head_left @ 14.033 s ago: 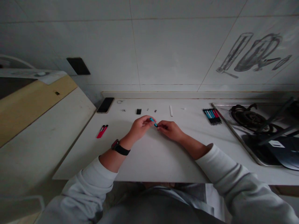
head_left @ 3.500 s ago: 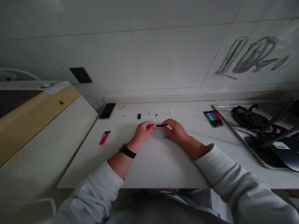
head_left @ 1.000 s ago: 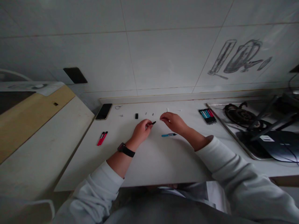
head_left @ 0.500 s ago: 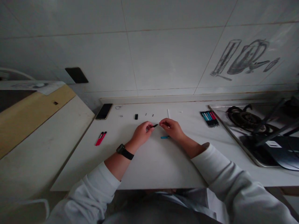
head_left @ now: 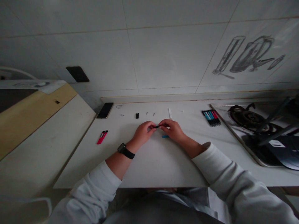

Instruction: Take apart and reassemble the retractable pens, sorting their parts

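Above counter (head_left: 149, 168), black pen piece (head_left: 158, 126) is pinched endwise by left hand (head_left: 143, 133) and right hand (head_left: 173, 130); blue barrel (head_left: 164, 136) is partly covered by right hand.

Phone (head_left: 105, 110) and red pens (head_left: 102, 137) lie left; assorted pens (head_left: 211, 117) beside the stove (head_left: 249, 119).

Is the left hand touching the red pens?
Apart. Head view: the left hand pinches a black piece, with bare counter plainly showing between it and the red pens.
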Available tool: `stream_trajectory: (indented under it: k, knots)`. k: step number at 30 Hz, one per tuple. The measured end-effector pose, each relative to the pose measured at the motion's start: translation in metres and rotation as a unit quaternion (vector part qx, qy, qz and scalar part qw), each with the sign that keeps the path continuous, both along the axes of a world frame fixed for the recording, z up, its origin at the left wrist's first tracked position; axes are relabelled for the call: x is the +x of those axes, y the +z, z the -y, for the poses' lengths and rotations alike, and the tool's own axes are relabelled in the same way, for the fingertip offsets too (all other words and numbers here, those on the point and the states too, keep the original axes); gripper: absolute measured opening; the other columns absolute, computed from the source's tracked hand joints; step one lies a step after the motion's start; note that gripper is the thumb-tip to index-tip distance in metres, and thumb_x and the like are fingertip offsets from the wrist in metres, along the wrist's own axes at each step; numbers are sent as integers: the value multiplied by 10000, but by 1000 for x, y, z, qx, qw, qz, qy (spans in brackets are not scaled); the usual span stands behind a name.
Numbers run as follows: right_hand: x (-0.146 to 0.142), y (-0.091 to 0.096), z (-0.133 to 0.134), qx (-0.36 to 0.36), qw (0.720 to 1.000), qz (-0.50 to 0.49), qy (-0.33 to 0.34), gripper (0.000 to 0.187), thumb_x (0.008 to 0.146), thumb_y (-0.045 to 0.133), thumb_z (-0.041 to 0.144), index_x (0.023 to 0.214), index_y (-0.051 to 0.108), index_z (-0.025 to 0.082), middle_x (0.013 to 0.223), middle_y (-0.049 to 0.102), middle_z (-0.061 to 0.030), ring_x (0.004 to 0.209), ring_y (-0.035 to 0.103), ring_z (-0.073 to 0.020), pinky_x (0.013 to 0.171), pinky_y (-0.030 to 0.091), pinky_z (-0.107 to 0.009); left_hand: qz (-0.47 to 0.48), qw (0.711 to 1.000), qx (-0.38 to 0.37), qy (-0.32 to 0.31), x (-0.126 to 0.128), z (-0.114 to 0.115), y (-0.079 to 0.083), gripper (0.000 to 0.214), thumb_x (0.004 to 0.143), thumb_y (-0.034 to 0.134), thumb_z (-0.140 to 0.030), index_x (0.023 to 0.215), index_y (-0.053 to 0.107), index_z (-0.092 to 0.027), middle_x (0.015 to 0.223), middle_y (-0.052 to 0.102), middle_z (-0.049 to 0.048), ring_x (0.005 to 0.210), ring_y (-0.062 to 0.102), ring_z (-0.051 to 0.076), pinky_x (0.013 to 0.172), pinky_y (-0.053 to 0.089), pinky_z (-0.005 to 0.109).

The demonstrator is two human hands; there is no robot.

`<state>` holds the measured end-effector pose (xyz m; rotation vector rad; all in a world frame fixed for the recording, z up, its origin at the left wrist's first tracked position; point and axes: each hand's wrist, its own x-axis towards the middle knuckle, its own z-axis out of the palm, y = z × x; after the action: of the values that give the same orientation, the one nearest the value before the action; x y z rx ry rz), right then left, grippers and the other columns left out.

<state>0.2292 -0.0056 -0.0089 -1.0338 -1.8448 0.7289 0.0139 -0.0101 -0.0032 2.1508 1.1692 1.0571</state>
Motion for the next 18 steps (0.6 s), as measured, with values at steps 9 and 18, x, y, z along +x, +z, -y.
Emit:
stream_trajectory:
  k: [9, 18]
  knots:
    - [0, 3, 4, 3, 999, -4, 50, 203, 898, 714, 399, 952, 735, 204, 856, 742, -47, 755, 683, -160, 721, 553, -276, -24, 999, 21, -32, 1, 3, 4, 49, 907, 704, -184, 954, 702, -198, 907, 735, 31, 847, 681, 178, 816, 535, 308]
    - [18, 12, -7, 28, 997, 43, -61, 238, 959, 619, 405, 1022, 748, 215, 926, 764, -57, 798, 696, -171, 736, 556, -281, -26, 999, 33, -21, -1, 1, 0, 183, 980, 576, -173, 1116, 696, -201, 1074, 753, 68, 1002, 696, 202, 930, 544, 360]
